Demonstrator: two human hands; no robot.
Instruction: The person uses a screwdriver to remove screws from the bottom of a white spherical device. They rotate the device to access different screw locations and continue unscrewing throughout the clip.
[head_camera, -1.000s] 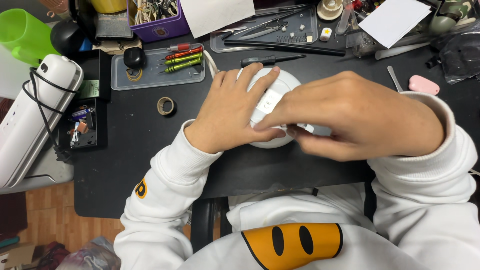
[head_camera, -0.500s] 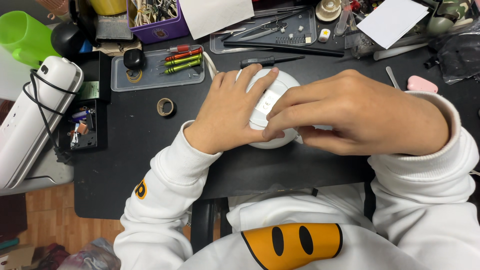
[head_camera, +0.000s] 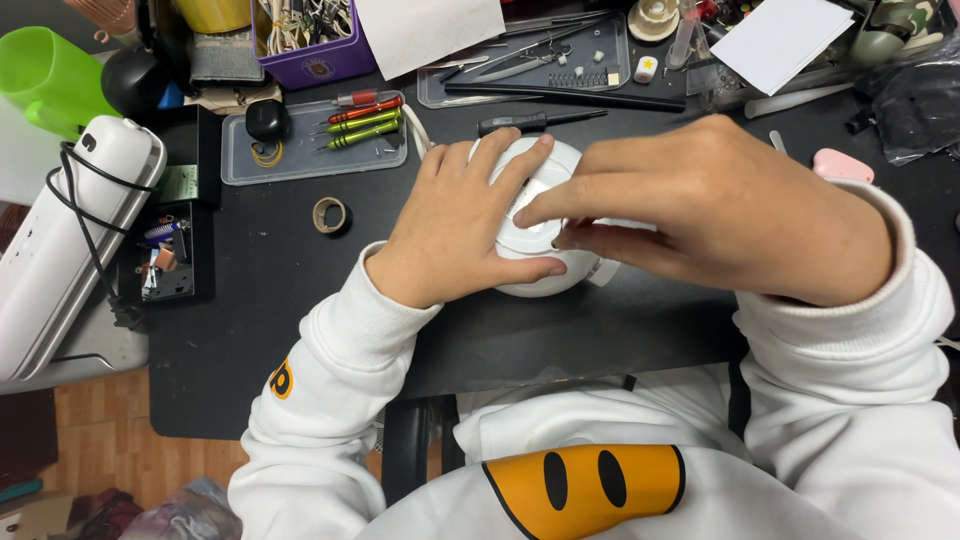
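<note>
**Both hands on white round device at centre of surface**

The white round device (head_camera: 535, 215) lies on the black surface (head_camera: 260, 330), just in front of the black-handled screwdriver (head_camera: 535, 122) and directly ahead of the person's chest. All positions below are given relative to this device.

Left hand (head_camera: 460, 225): laid flat over the device's left half, fingers spread across its top, thumb pressed along its near edge. It steadies the device rather than pinching it.

Right hand (head_camera: 720, 215): resting over the device's right side, fingers drawn together, the index fingertip touching the top near the middle. Whether the lower fingers pinch a small part cannot be determined; they cover that area.

Left of the device: a small roll of tape (head_camera: 330, 215) lies apart on the surface. Farther left and behind, a clear tray (head_camera: 300, 160) holds red and green screwdrivers (head_camera: 365, 120). Well to the left, a long white appliance (head_camera: 65, 240) with a black cord sits at the surface edge, beside a small open black box (head_camera: 165, 262).

Behind the device: a second clear tray (head_camera: 530, 65) with metal tools. Right of the device: a pink object (head_camera: 842, 165), partly hidden by the right wrist.
</note>
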